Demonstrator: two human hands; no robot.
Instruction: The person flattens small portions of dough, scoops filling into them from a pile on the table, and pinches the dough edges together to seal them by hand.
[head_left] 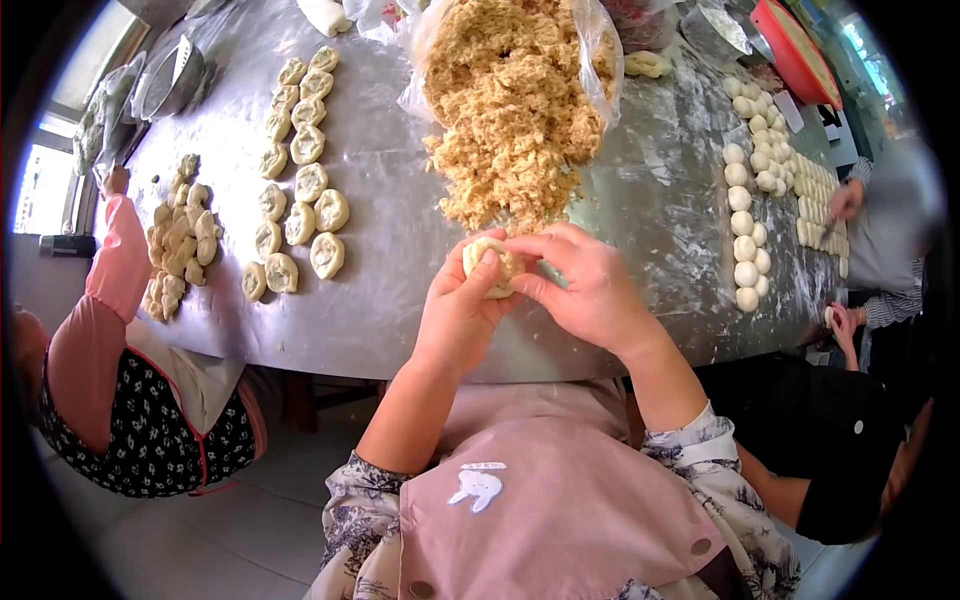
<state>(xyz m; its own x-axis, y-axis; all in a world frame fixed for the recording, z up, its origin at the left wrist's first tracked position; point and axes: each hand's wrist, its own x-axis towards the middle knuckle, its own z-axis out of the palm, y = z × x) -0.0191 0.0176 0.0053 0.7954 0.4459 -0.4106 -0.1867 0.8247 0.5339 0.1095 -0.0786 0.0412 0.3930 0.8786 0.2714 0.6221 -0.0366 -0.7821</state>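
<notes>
Between my two hands, just above the table's near edge, is a round piece of dough (479,252) with a folded rim. My left hand (462,298) cups it from the left, thumb pressed on its face. The fingers of my right hand (580,280) pinch its right edge. Right beyond my hands lies a big heap of crumbly, light-brown filling (510,110), spilling out of a clear plastic bag (597,50). To the left, several dough rounds (311,182) with dimpled middles stand in rows.
Dough pieces (183,235) are piled at the left beside a person in a pink sleeve (118,250). Smooth dough balls (741,222) line the right side of the metal table (660,210). Co-workers (890,220) stand at the right, near a red basin (795,55). A metal bowl (170,80) sits back left.
</notes>
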